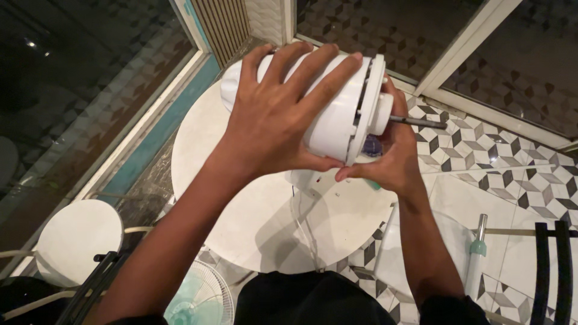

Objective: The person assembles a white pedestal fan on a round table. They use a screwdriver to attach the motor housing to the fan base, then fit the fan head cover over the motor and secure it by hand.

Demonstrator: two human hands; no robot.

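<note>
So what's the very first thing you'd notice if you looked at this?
The big white plastic motor housing, held up in the middle of the picture, with a thin dark metal shaft poking out to its right. The left hand spreads its grip over the top and the right hand holds it from underneath. Below them sits a round white table, and a pale green wire fan grille lies near the bottom edge.

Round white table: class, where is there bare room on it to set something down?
Free: the round white table's left part, beside the left hand, and its near edge. Crowded: the middle, under the white plastic fan motor housing and right hand, where a white cord trails.
</note>
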